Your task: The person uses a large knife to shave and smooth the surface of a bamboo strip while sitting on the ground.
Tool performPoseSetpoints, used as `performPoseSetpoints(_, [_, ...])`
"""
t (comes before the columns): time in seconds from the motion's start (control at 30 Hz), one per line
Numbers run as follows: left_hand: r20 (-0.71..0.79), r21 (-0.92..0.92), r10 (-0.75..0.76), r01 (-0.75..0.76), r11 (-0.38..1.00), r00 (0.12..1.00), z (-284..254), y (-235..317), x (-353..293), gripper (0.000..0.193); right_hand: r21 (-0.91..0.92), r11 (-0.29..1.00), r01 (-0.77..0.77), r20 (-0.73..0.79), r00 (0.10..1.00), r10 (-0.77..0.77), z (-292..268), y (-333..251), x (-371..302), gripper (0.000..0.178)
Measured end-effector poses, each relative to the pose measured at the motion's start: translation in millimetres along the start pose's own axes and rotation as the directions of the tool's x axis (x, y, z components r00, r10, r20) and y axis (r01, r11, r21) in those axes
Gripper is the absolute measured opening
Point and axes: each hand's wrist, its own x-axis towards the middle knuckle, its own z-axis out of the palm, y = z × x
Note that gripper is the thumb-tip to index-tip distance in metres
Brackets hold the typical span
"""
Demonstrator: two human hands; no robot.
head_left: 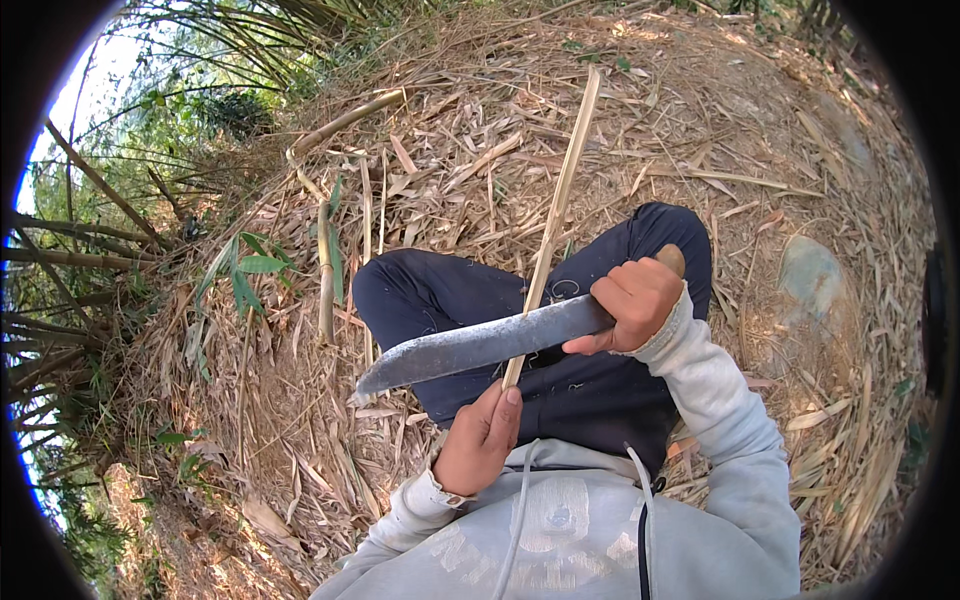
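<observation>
My right hand [638,303] is closed round the wooden handle of a machete [470,345], whose broad, worn grey blade points left across my lap. Beneath or against the blade runs a long, pale strip of split bamboo [562,190], reaching up and away from me past my knees. Its near end is pinched between the thumb and fingers of my left hand [483,438]. The blade crosses the strip a short way beyond that hand. Whether the edge has bitten into the strip cannot be made out.
My crossed legs in dark trousers [440,290] lie under the blade. Dry leaves and bamboo litter [450,130] cover the ground. A bent bamboo stalk [326,260] lies to the left, a flat stone [810,275] to the right. Bamboo stems [90,250] stand at the far left.
</observation>
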Motion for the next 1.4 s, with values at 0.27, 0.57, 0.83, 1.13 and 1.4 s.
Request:
performPoseSetpoints(0.27, [0.161,-0.242,-0.078,0.116,0.963,0.984,-6.3,-12.2,-15.8,0.035,0.133,0.882,-0.452,0.055,0.892,0.449,5.0,31.1,-34.6,0.059])
performPoseSetpoints(0.57, [0.346,-0.403,-0.243,0.377,0.834,0.906,-27.1,-30.4,-43.9,0.035,-0.009,0.772,-0.636,0.124,0.765,0.632,5.2,64.1,-27.5,0.065])
performPoseSetpoints(0.83, [0.325,-0.438,-0.351,0.469,0.767,0.878,-29.5,-30.5,-45.0,0.036,0.003,0.829,-0.560,0.247,0.803,0.542,27.3,44.3,-28.0,0.066])
performPoseSetpoints(1.13, [-0.282,-0.267,-0.120,0.043,0.963,0.952,-124.6,-5.4,6.5,0.034,0.161,0.562,-0.811,0.190,0.585,0.789,20.7,55.1,-14.5,0.066])
performPoseSetpoints(1.4, [-0.545,0.070,0.617,-0.702,0.709,0.568,-173.2,132.1,53.9,0.034,0.642,-0.091,-0.761,0.639,0.466,0.612,25.3,-66.7,22.0,0.027])
